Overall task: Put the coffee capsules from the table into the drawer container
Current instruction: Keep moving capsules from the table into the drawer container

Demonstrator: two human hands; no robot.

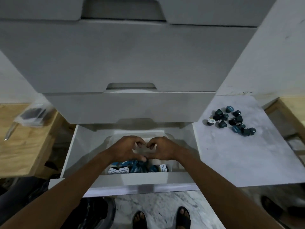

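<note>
The bottom drawer point(140, 179) is pulled out. Inside it stands a clear plastic container point(171, 138) holding several blue and dark coffee capsules point(135, 167), some with white labelled lids. My left hand point(127, 149) and my right hand point(163, 149) meet over the container, fingers curled and pinching a clear plastic lid point(142, 150) between them. Several more dark teal capsules point(231, 120) lie in a loose heap on the white table point(239, 159) to the right of the drawers.
Closed grey drawers point(128, 106) overhang the open one. A wooden bench point(24, 146) at the left carries plastic bags point(33, 115) and a metal tool point(10, 131). Another wooden surface point(292, 109) stands at the far right. My sandalled feet point(161, 219) are on the marble floor.
</note>
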